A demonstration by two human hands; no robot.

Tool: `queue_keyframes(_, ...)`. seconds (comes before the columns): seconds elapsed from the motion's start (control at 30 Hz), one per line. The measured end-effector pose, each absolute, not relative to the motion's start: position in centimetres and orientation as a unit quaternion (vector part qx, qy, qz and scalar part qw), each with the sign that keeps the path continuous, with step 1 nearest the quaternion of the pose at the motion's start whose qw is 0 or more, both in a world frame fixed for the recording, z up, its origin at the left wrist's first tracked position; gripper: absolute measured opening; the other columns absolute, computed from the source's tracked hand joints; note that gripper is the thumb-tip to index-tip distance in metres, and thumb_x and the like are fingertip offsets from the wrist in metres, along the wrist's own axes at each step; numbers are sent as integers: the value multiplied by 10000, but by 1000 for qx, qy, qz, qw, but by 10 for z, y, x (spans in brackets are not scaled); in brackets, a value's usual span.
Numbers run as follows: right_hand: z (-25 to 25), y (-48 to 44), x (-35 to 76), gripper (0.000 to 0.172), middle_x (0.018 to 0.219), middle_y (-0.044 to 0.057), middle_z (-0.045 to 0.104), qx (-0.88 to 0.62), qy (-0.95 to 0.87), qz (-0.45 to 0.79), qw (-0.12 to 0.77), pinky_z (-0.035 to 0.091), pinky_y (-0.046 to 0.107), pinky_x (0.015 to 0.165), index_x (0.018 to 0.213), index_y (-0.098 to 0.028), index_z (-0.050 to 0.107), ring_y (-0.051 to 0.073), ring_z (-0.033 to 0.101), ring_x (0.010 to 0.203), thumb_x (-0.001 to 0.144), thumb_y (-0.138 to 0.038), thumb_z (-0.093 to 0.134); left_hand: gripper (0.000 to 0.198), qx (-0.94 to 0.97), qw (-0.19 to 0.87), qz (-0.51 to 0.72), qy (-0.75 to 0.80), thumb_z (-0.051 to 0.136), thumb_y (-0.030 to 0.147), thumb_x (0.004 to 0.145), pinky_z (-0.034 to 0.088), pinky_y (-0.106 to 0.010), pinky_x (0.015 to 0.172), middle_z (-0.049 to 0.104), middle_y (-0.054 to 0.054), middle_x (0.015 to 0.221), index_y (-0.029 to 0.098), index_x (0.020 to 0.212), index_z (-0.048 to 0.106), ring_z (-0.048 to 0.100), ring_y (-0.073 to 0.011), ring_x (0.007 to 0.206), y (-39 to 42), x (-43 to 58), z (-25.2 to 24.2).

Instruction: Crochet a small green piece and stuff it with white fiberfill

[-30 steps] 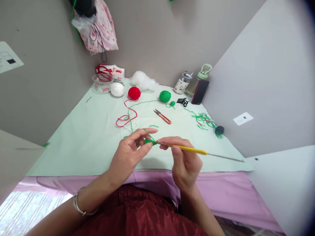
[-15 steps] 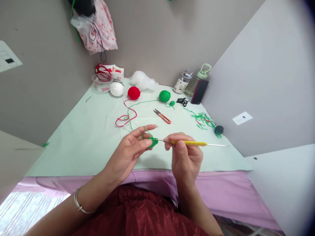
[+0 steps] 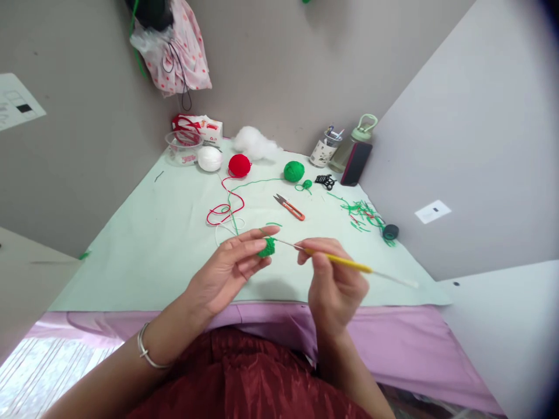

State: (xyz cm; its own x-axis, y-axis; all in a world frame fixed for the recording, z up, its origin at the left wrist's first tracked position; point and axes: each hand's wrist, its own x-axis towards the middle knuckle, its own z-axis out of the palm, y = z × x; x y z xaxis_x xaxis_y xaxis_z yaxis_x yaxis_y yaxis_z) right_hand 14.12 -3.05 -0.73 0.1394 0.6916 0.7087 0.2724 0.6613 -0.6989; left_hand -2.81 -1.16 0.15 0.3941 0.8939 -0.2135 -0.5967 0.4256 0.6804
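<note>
A small green crochet piece (image 3: 266, 247) is pinched between the thumb and fingers of my left hand (image 3: 233, 262), held above the front of the table. My right hand (image 3: 334, 285) grips a crochet hook (image 3: 349, 263) by its yellow handle, pen-like. The hook's thin metal tip points left and meets the upper edge of the green piece; whether it sits inside a stitch is too small to tell. Green yarn runs from my left hand back toward the green yarn ball (image 3: 294, 171).
Orange thread snips (image 3: 290, 208) lie beyond my hands. Further back are a red yarn ball (image 3: 240, 166), a white yarn ball (image 3: 209, 158), white stuffing (image 3: 255, 144), a plastic tub (image 3: 183, 152), a pen cup (image 3: 325, 150), and a phone (image 3: 357, 164). Green yarn scraps (image 3: 362, 213) lie at right.
The crochet hook has tilted, its rear end dropping lower, and my right hand has shifted slightly right and down. The green piece has turned, and my left index finger has lowered toward it.
</note>
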Motion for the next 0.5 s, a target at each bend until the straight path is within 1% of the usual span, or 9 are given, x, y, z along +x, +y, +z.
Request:
queue_keyframes(0.07,-3,-28,141,211,880,27,742,-365,-582,272,675,545,318,639,1030,-266,797,142,633,675,1048,-219,591,284,283,772,490,290,880,258,787,525,-250,867,607,34,814,244,1070,859,409,-39,602,-12,-29,2)
queue_keyframes(0.13,-2,-27,140,181,893,27,751,-348,-579,327,662,546,312,654,1007,-264,806,143,638,696,1036,-255,628,312,332,743,497,300,876,267,801,480,-217,783,644,13,888,282,1111,848,519,-79,734,-14,-28,2)
queue_keyframes(0.17,-2,-26,140,164,902,28,762,-349,-586,332,652,551,313,672,1005,-265,812,148,648,722,1025,-259,649,326,358,729,497,306,868,281,816,449,-211,734,653,6,900,296,1140,838,542,-100,790,-15,-27,2)
queue_keyframes(0.23,-3,-26,139,144,922,33,781,-362,-588,334,642,555,311,693,1008,-266,819,155,661,757,1012,-268,675,319,400,704,493,317,833,312,861,392,-221,664,665,-8,916,307,1179,824,534,-126,837,-18,-26,2)
queue_keyframes(0.3,-4,-25,141,147,909,34,782,-370,-563,355,648,552,303,680,992,-258,817,151,661,740,1013,-297,677,301,428,686,492,323,789,325,900,368,-236,644,663,-15,940,307,1199,816,504,-137,844,-19,-27,1)
queue_keyframes(0.4,-5,-24,144,186,889,35,775,-354,-527,402,660,552,293,662,954,-240,801,142,661,715,1026,-335,658,268,452,670,492,324,767,310,912,379,-248,674,648,-11,964,309,1175,820,484,-144,862,-19,-29,1)
queue_keyframes(0.5,-4,-23,146,214,891,33,779,-339,-530,412,659,560,289,672,960,-229,777,135,676,717,1057,-316,607,247,463,656,498,327,763,285,911,400,-252,749,645,-2,981,317,1149,819,495,-145,899,-19,-31,0)
